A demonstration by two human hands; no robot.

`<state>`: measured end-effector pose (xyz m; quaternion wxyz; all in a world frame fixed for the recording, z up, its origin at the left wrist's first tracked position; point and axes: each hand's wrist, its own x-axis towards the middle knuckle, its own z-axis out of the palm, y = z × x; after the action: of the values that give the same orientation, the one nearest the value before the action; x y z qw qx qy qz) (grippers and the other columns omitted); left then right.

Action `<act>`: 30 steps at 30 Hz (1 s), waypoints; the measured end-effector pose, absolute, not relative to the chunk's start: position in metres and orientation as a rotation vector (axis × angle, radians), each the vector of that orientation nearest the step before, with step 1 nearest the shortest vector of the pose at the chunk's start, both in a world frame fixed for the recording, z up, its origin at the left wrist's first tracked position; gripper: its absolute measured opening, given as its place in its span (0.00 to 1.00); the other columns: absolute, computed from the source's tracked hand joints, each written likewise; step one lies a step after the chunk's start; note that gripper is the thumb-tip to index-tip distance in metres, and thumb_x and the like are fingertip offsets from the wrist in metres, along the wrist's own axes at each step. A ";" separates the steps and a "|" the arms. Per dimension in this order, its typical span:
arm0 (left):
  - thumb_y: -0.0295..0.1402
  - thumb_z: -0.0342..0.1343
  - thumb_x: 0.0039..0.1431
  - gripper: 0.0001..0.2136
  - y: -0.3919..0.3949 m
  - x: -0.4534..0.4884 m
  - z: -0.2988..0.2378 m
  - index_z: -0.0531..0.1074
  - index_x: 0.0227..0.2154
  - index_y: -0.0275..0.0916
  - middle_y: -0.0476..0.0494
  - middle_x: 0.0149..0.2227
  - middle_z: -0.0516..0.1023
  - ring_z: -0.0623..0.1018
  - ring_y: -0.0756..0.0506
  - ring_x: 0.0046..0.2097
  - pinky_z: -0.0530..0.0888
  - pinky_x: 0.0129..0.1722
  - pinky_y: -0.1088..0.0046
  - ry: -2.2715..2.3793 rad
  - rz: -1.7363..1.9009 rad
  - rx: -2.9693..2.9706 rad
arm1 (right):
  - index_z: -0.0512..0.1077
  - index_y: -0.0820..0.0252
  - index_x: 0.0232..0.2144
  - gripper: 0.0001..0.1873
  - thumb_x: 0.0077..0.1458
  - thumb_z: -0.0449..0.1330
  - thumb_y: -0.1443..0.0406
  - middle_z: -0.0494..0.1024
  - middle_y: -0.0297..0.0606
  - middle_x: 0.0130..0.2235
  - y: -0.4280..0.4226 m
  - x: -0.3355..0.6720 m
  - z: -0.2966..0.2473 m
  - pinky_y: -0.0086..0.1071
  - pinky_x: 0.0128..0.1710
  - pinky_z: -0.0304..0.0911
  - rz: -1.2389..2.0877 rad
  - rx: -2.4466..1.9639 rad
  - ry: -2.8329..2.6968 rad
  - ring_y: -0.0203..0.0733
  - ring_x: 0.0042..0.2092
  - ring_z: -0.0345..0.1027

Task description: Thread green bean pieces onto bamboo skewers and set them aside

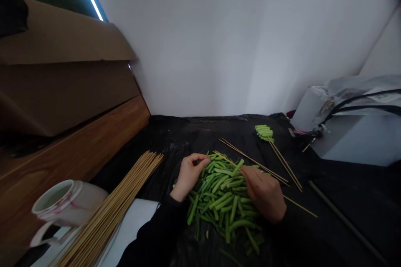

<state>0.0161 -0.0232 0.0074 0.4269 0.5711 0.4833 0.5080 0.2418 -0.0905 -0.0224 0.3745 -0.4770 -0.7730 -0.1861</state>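
Observation:
A heap of cut green beans [224,200] lies on the black plastic sheet between my hands. My right hand [265,192] is closed around a thin bamboo skewer [224,158], whose tip points up and left over the heap. The skewer's other end sticks out behind the hand, low on the right. A bean piece [238,167] lies against the skewer by my right fingertips; whether it is pierced, I cannot tell. At the heap's upper left edge, my left hand [190,174] has thumb and forefinger pinched together, and what they hold is too small to make out.
A thick bundle of bamboo skewers [115,204] lies at left beside a white mug [75,202]. Back right, a row of bean pieces [264,132] sits on two skewers. Loose skewers [253,160] lie nearby. A cardboard box [62,87] stands left, a white box [360,133] right.

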 end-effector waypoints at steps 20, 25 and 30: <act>0.30 0.58 0.56 0.08 -0.047 0.036 0.004 0.81 0.36 0.44 0.41 0.35 0.76 0.73 0.41 0.42 0.66 0.45 0.65 1.047 1.018 2.132 | 0.73 0.64 0.42 0.12 0.64 0.50 0.69 0.76 0.38 0.31 -0.093 0.238 -0.017 0.28 0.36 0.63 -0.396 -1.210 -1.964 0.35 0.33 0.71; 0.31 0.62 0.53 0.04 -0.040 0.031 0.008 0.79 0.32 0.39 0.43 0.35 0.78 0.74 0.44 0.39 0.68 0.42 0.69 1.081 1.204 1.643 | 0.72 0.66 0.44 0.10 0.62 0.53 0.71 0.78 0.40 0.33 -0.093 0.238 -0.015 0.28 0.40 0.64 -0.422 -1.147 -1.916 0.36 0.36 0.73; 0.32 0.65 0.51 0.13 -0.034 0.022 0.013 0.78 0.41 0.38 0.46 0.35 0.78 0.74 0.52 0.35 0.69 0.36 0.77 0.774 1.147 0.857 | 0.71 0.66 0.44 0.10 0.62 0.54 0.72 0.78 0.41 0.34 -0.094 0.236 -0.014 0.28 0.39 0.64 -0.415 -1.113 -1.910 0.37 0.36 0.73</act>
<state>0.0223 -0.0341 0.0134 0.6867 0.3828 0.3458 0.5122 0.2361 -0.0941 -0.0141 0.4316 -0.4465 -0.7659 -0.1666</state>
